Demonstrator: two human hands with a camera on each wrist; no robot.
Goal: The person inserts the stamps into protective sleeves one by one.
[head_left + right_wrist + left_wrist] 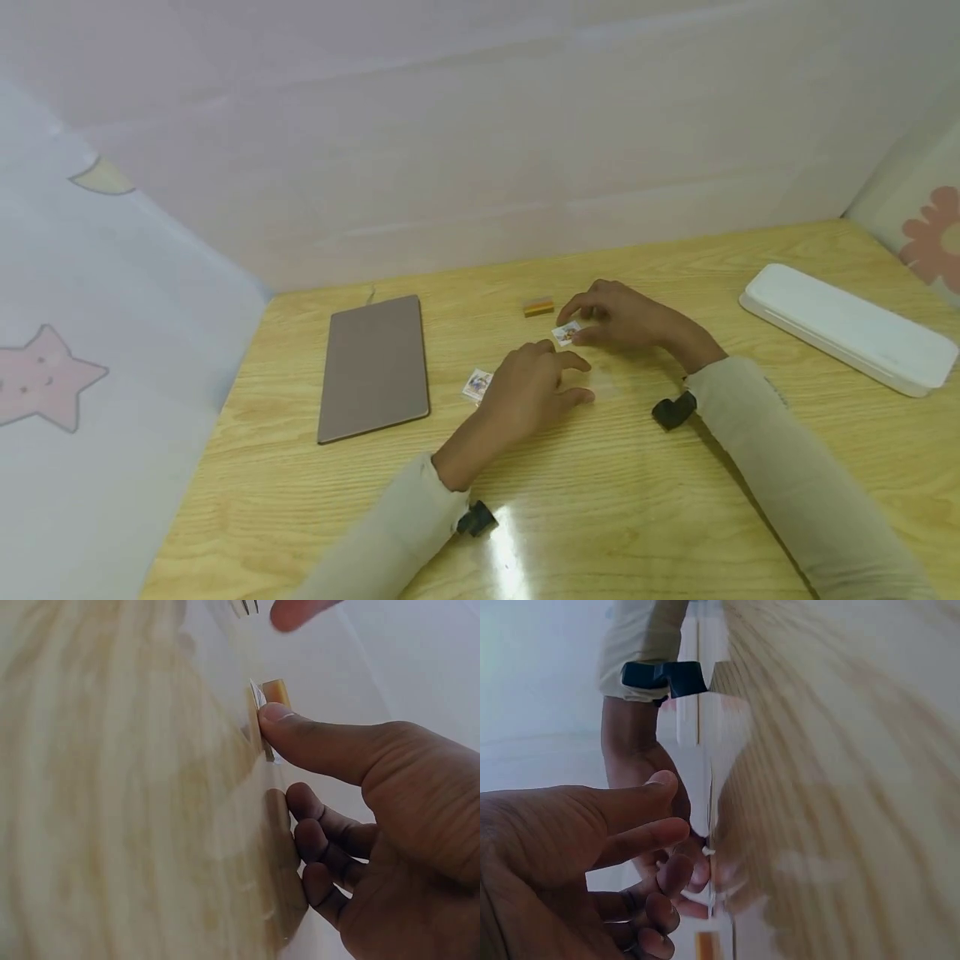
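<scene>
My right hand (581, 325) rests on the wooden table (600, 500), its thumb and forefinger pinching a small picture card (566, 333). In the right wrist view the thumb tip (274, 716) presses the card's edge (259, 701), with the other fingers curled below. My left hand (573, 379) lies just in front of it, fingers relaxed and holding nothing (667, 847). A second small picture card (477, 385) lies flat beside the left hand's knuckles. A small orange and red block (538, 307) sits just beyond the right hand's fingers.
A flat brown pad (372, 367) lies to the left on the table. A long white case (847, 327) lies at the far right. Pale walls with star and flower pictures close the table in on three sides.
</scene>
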